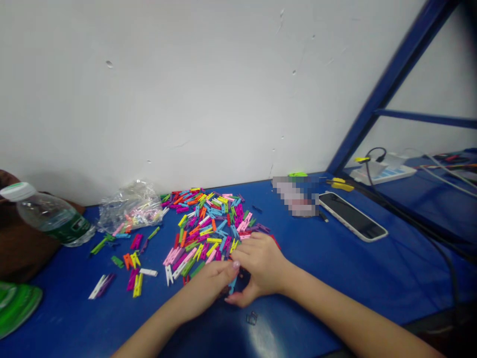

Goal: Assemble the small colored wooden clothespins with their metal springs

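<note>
The person's left hand and right hand meet at the near edge of a heap of small painted clothespins, on a blue tabletop. Both grips are curled inward, fingertips close together, around a blue clothespin and a small dark piece that the fingers mostly hide; whether either hand is actually pinching them cannot be told. The heap mixes pink, orange, yellow, green, blue, purple, red and white, and more clothespins lie scattered to its left, in the direction of the left hand's side. Just below the hands sits a small dark wire clip. Behind the scattered clothespins is a crumpled clear plastic bag with a few more inside, and further left a plastic water bottle lies on its side with a white cap. To the right of the heap are a pixelated, unreadable object and a smartphone lying face up. Beyond them, a white power strip with cables sits by a blue metal frame.
</note>
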`<action>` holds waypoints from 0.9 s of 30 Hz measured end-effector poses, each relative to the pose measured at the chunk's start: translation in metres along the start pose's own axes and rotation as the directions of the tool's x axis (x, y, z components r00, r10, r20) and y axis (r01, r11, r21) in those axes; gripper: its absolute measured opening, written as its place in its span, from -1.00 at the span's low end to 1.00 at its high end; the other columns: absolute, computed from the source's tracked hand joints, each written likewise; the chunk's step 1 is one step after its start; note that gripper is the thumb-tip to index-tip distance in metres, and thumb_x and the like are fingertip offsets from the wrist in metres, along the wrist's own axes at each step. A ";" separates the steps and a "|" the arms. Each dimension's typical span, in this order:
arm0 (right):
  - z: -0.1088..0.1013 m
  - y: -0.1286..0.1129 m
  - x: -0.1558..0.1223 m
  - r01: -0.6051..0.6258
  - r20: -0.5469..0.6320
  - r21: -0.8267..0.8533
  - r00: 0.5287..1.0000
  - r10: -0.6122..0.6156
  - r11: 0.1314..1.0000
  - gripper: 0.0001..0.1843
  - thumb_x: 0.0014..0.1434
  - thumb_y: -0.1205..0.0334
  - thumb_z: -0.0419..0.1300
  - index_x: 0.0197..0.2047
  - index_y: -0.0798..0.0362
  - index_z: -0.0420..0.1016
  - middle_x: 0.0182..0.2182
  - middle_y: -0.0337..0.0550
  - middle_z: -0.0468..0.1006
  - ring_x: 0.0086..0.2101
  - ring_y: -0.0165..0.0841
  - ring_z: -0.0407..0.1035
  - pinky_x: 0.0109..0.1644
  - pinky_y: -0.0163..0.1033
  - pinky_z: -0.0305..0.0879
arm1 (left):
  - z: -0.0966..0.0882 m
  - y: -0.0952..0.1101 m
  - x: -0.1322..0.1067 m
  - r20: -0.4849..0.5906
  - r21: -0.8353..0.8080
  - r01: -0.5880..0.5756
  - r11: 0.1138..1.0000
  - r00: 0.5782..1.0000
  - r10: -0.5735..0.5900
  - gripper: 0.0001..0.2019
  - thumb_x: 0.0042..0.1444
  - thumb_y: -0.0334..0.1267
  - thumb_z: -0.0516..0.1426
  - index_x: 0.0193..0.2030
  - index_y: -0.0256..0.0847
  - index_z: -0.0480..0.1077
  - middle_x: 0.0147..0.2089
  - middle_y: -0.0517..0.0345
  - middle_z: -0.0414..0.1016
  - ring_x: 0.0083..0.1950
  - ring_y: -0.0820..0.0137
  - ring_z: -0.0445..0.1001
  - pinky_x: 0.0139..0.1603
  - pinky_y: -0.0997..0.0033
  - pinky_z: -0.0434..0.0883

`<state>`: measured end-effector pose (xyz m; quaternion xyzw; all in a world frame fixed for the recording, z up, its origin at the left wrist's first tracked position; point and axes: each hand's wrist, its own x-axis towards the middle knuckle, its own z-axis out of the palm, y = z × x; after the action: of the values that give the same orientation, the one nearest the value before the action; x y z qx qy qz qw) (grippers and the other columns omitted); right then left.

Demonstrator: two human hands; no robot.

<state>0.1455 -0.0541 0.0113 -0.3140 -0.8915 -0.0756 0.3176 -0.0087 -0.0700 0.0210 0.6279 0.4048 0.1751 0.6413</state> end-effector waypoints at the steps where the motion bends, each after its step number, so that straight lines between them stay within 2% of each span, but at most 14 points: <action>1: 0.000 0.000 0.000 0.005 -0.013 0.001 1.000 -0.005 1.000 -0.46 -0.22 -0.30 -0.07 -0.68 0.07 0.21 -0.74 -0.29 0.32 -0.66 -0.47 0.19 -0.48 -0.29 -0.10 | 0.000 0.000 0.000 0.014 -0.019 0.012 1.000 1.000 -0.012 -0.58 0.02 0.12 -0.12 -0.57 -0.22 0.07 -0.65 0.37 -0.04 -0.62 0.58 -0.12 -0.61 0.51 -0.13; 9: -0.001 -0.001 0.002 0.035 -0.049 0.005 0.998 -0.034 0.999 -0.49 -0.23 -0.27 -0.07 -0.71 0.06 0.16 -0.78 -0.30 0.27 -0.69 -0.50 0.15 -0.52 -0.31 -0.13 | -0.002 0.003 -0.002 0.089 -0.114 0.069 0.991 0.994 -0.059 -0.59 -0.02 0.12 -0.07 -0.57 -0.21 0.04 -0.70 0.42 -0.08 -0.66 0.60 -0.17 -0.64 0.50 -0.17; 27: -0.001 -0.001 0.001 0.074 -0.049 0.011 0.996 -0.073 0.997 -0.57 -0.20 -0.16 -0.10 -0.71 0.05 0.14 -0.79 -0.31 0.23 -0.70 -0.50 0.11 -0.56 -0.31 -0.14 | -0.001 0.008 -0.007 0.095 -0.025 0.066 0.997 0.993 -0.064 -0.62 0.01 0.08 -0.08 -0.53 -0.22 0.09 -0.64 0.38 -0.03 -0.63 0.59 -0.12 -0.65 0.50 -0.13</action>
<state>0.1449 -0.0547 0.0128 -0.2770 -0.8950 -0.0891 0.3380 -0.0109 -0.0732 0.0309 0.6127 0.3918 0.1301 0.6739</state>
